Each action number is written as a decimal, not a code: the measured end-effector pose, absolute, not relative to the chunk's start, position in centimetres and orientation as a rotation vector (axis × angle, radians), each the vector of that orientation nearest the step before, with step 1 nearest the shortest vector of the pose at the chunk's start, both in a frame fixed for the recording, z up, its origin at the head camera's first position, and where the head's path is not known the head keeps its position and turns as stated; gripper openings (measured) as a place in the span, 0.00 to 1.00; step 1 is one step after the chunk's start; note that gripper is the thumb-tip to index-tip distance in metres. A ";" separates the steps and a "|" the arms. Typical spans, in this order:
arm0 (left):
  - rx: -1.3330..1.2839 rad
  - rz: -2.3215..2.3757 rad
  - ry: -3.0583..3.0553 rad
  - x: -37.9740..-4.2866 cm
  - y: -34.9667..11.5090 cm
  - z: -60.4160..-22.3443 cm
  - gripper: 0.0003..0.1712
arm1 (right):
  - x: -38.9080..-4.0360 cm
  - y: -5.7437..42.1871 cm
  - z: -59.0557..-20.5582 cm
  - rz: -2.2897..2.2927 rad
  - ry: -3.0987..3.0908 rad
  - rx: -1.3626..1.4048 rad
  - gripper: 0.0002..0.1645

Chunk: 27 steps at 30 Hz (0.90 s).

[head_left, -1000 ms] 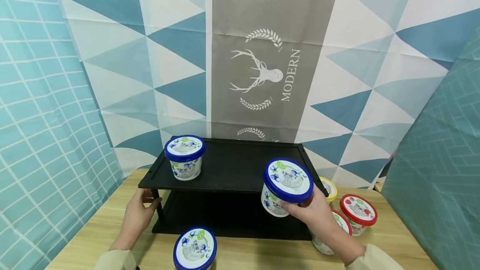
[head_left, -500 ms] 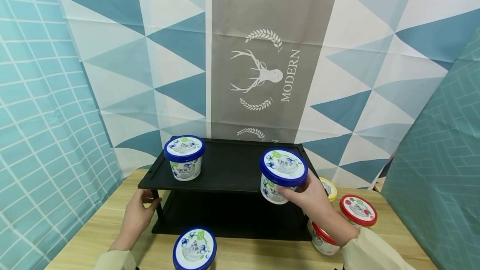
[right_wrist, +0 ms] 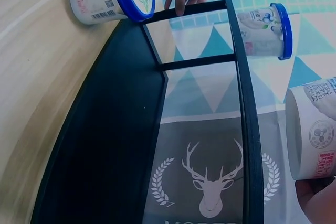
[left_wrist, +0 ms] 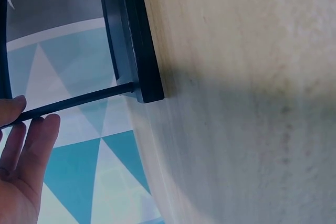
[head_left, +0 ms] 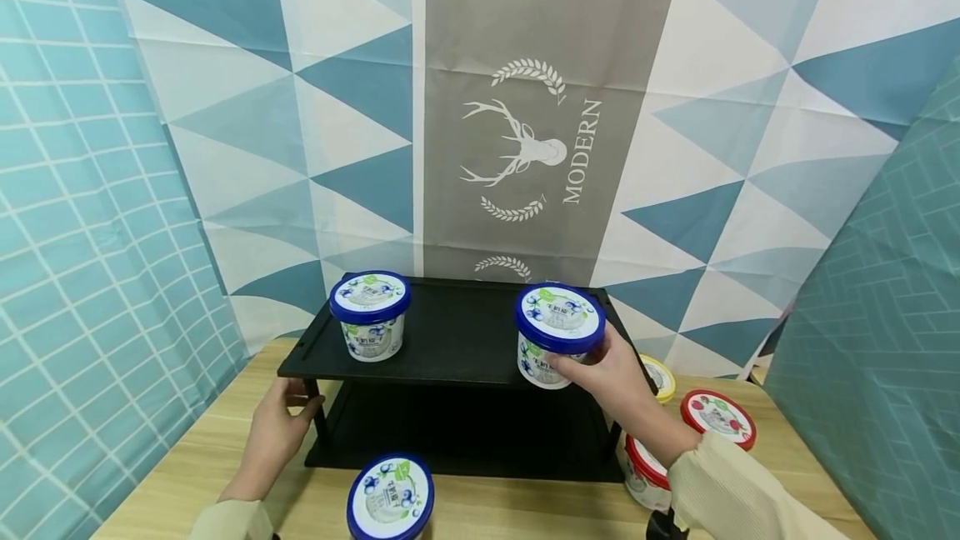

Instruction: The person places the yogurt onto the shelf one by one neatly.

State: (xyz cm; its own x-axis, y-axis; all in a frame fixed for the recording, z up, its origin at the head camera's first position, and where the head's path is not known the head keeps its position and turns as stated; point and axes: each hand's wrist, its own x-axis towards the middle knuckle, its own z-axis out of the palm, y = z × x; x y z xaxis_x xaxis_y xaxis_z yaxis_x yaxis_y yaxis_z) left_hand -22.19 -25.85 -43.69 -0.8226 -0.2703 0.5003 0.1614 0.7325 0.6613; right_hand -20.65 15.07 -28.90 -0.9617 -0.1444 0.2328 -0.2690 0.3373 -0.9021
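My right hand (head_left: 611, 377) grips a white tub with a blue lid and blueberry print (head_left: 558, 319), at the right part of the black two-tier rack's upper board (head_left: 465, 332). In the right wrist view, a gap shows between this tub (right_wrist: 315, 129) and the board. My left hand (head_left: 273, 432) pinches the rack's thin front left leg (left_wrist: 79, 100) between thumb and fingers, plain in the left wrist view. A matching blue-lidded tub (head_left: 371, 315) stands at the upper board's left end. Another (head_left: 390, 498) is on the table before the rack.
Red-lidded tubs (head_left: 720, 419) (head_left: 647, 477) and a yellow-lidded one (head_left: 660, 377) stand on the wooden table (head_left: 517, 511) right of the rack, partly behind my right arm. The lower board (head_left: 465, 440) lies under the upper one. Patterned cloth (head_left: 360, 107) hangs behind.
My right hand has carried the blue-lidded tub up in the view and slightly left, over the upper board. The left hand stays at the rack's leg.
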 end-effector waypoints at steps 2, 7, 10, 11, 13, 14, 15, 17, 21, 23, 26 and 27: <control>0.082 -0.970 -2.345 -22.2 -25.8 -43.7 0.17 | -20.9 15.0 -29.0 1.704 -2.473 0.393 0.42; 0.075 -0.970 -2.333 -22.4 -25.7 -43.6 0.17 | -21.2 15.0 -29.1 1.696 -2.470 0.406 0.42; 0.073 -0.964 -2.329 -22.4 -25.7 -43.6 0.17 | -21.4 14.9 -29.2 1.680 -2.480 0.405 0.42; 0.073 -0.961 -2.328 -22.4 -25.7 -43.6 0.17 | -21.5 14.9 -29.2 1.682 -2.481 0.400 0.43; 0.077 -0.956 -2.330 -22.4 -25.7 -43.6 0.17 | -21.7 14.9 -29.3 1.684 -2.482 0.406 0.43; 0.079 -0.956 -2.332 -22.4 -25.7 -43.6 0.17 | -21.8 14.9 -29.3 1.688 -2.481 0.408 0.43; 0.082 -0.957 -2.335 -22.4 -25.8 -43.6 0.17 | -21.9 14.8 -29.2 1.692 -2.480 0.409 0.43; 0.088 -0.961 -2.340 -22.4 -25.8 -43.6 0.17 | -22.1 14.8 -29.2 1.701 -2.479 0.413 0.43; 0.089 -0.966 -2.341 -22.3 -25.8 -43.6 0.17 | -22.3 14.6 -29.2 1.716 -2.476 0.424 0.42; 0.085 -0.963 -2.336 -22.3 -25.9 -43.7 0.17 | -22.3 14.5 -29.2 1.719 -2.476 0.429 0.41; 0.079 -0.958 -2.329 -22.3 -25.9 -43.7 0.17 | -22.3 14.2 -29.2 1.719 -2.479 0.433 0.40; 0.079 -0.955 -2.327 -22.3 -25.9 -43.8 0.17 | -22.3 14.1 -29.2 1.717 -2.479 0.438 0.40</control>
State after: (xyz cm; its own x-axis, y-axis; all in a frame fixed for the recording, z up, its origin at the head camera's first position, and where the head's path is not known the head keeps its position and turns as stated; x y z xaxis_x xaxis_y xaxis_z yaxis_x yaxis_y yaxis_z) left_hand -22.28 -25.92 -43.77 -0.8094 -0.2744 0.5193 0.1693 0.7376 0.6537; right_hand -22.25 14.14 -29.23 -0.9544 -0.1800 0.2381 -0.2863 0.3255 -0.9012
